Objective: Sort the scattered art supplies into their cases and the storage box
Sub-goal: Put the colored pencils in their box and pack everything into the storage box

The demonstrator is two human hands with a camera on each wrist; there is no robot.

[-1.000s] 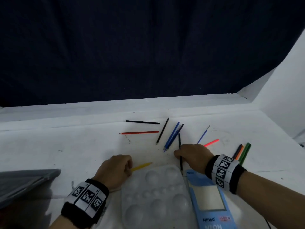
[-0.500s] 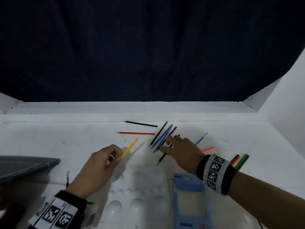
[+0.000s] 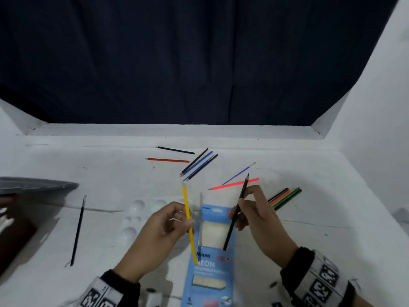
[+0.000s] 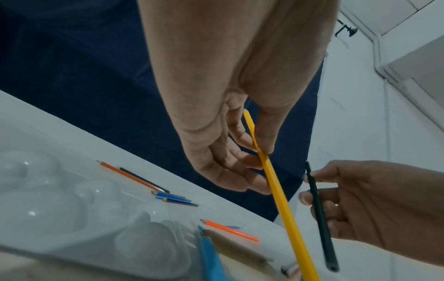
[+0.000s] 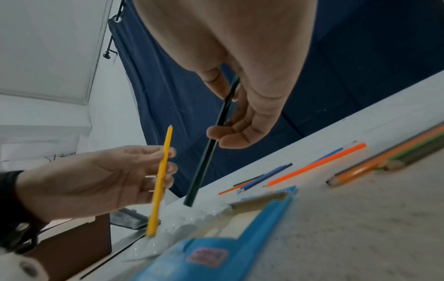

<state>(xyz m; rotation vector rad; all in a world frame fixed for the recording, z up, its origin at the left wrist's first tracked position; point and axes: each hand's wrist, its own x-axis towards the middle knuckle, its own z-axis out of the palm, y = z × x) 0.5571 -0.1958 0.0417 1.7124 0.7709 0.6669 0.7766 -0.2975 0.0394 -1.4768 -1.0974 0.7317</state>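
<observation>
My left hand (image 3: 177,220) pinches a yellow pencil (image 3: 189,222) upright above the table, also seen as the yellow pencil (image 4: 276,188) in the left wrist view. My right hand (image 3: 247,213) pinches a black pencil (image 3: 236,212) at a slant, its lower end over the blue pencil case (image 3: 210,262). The right wrist view shows the black pencil (image 5: 211,144) between the fingertips and the blue case (image 5: 216,252) lying flat below. Loose on the table lie a red pencil (image 3: 168,160), a black pencil (image 3: 176,150), a bundle of blue and black pencils (image 3: 199,165) and a neon pink pencil (image 3: 234,184).
A clear plastic paint palette (image 3: 135,218) lies left of the case. A black paintbrush (image 3: 77,231) lies further left, near a grey lid (image 3: 37,185). Green, orange and black pencils (image 3: 285,198) lie at the right, a blue brush (image 3: 239,173) behind. White walls bound the table.
Both hands have lifted off the table and drawn back over the blue case. The right hand picked up the black pencil; the left still holds the yellow one, now upright.
</observation>
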